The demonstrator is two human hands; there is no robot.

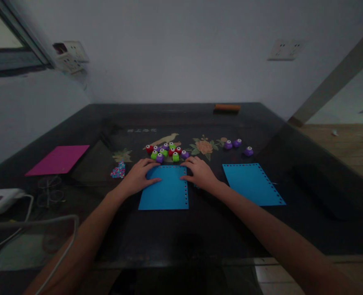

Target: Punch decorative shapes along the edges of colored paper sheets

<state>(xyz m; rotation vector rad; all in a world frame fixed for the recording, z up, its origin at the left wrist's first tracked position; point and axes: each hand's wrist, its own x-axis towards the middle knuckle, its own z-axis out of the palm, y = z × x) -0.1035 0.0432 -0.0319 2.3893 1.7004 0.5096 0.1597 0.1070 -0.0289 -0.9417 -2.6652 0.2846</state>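
Note:
A blue paper sheet lies flat on the dark table in front of me, with small dark spots like punched holes along its top and right edges. My left hand rests at its left side, fingers stretched to the upper left corner and thumb on the paper. At the upper right corner, my right hand touches the edge with fingers apart. Just beyond the sheet sits a cluster of small red, green and purple pieces with white eye-like tops. To the right lies another blue sheet, spotted along its top and right edges.
Three purple pieces stand apart at the right. Left are a pink sheet, a speckled pink-and-blue patch, glasses and a white device with a cable. A brown roll lies at the back edge.

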